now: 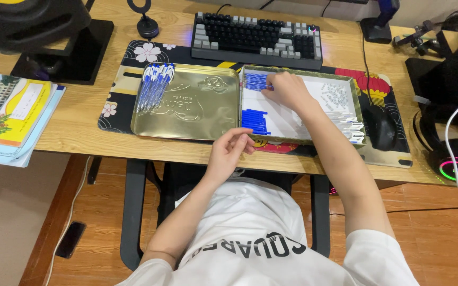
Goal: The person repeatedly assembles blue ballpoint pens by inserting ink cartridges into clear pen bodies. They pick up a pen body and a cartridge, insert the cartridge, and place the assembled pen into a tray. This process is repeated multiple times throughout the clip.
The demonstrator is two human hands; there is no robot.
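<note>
So going from the left: the gold tin lid [186, 106] lies flat on the surface with a bunch of assembled blue pens [155, 85] piled in its far-left corner. Just right of the lid is the open tin tray [357, 108], holding two stacks of blue pen parts [254, 121] at its left side and small white pieces [340, 103] on its right. Left hand [230, 150] hovers at the tray's near-left corner, fingers pinched together, can't tell on what. Right hand [287, 90] reaches into the tray, fingers curled on the upper blue stack.

Single head-worn camera, looking steeply down over the wearer's chest; facing the keyboard [256, 38] beyond, sitting close above the desk [80, 127] edge.
</note>
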